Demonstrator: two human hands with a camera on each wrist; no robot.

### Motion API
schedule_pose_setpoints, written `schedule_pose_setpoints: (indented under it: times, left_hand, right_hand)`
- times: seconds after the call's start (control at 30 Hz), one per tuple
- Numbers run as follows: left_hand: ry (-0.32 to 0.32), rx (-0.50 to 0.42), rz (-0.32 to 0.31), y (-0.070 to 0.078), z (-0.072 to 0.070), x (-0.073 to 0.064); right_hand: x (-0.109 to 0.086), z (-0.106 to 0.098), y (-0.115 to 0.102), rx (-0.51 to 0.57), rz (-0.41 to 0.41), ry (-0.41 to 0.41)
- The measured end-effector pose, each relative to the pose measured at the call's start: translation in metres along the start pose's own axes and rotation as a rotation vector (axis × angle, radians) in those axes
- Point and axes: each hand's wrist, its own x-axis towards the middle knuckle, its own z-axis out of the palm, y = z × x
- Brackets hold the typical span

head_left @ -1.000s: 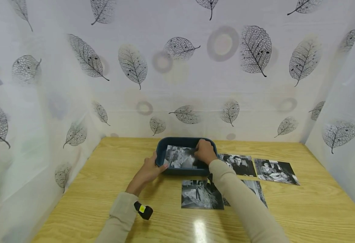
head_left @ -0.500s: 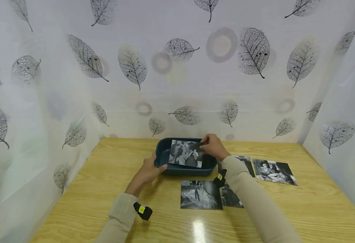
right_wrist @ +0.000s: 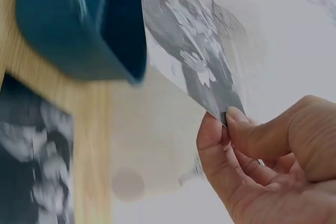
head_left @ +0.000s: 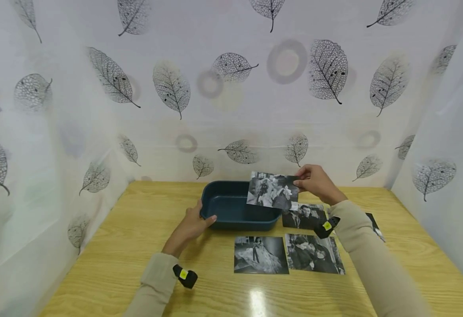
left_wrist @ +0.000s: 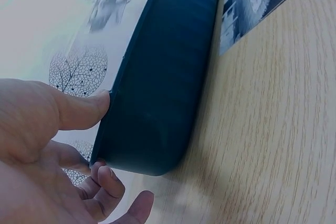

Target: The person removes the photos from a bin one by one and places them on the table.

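Observation:
A dark blue rectangular tub (head_left: 225, 209) stands on the wooden table, and its visible inside is bare. My left hand (head_left: 192, 224) grips its left end. In the left wrist view the thumb lies on the rim of the tub (left_wrist: 163, 77), with the fingers curled by the corner. My right hand (head_left: 316, 182) pinches a black-and-white photo (head_left: 273, 191) by its right edge between thumb and fingers. Held up and tilted, the photo overlaps the tub's right end in the head view. The right wrist view shows the pinched corner of the photo (right_wrist: 184, 30) close up.
Nearer me on the table (head_left: 136, 233) lie a photo of a figure in a wide gown (head_left: 261, 255) and a group photo (head_left: 314, 253). Right of the tub is another photo (head_left: 304, 215); the sleeve mostly hides one farther right (head_left: 375, 226). A leaf-patterned curtain (head_left: 231, 110) hangs behind.
My right hand has lifted the photo out of the tub and carried it up and to the right. My left hand has stayed on the tub's left end.

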Motion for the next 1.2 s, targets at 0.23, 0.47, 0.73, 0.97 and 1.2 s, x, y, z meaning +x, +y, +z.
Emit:
schedule_pose_setpoints:
  times: [0.23, 0.47, 0.73, 0.97, 1.2]
  left_hand:
    - [-0.016, 0.001, 0.0, 0.002, -0.001, 0.0]
    - [-0.011, 0.007, -0.016, 0.001, -0.002, 0.003]
    - [-0.021, -0.008, -0.023, -0.002, 0.0, 0.005]
    - [-0.024, 0.0, -0.018, -0.002, -0.001, 0.003]
    - [-0.029, -0.007, -0.019, -0.003, -0.001, 0.003]
  right_hand:
    - [-0.036, -0.051, 0.019, -0.103, 0.023, 0.013]
    - [-0.07, -0.088, 0.048, -0.154, 0.066, -0.011]
    - [-0.102, -0.122, 0.087, -0.159, 0.152, -0.08]
    - [-0.128, -0.146, 0.115, -0.154, 0.251, -0.138]
    - [-0.143, -0.159, 0.138, -0.098, 0.258, -0.226]
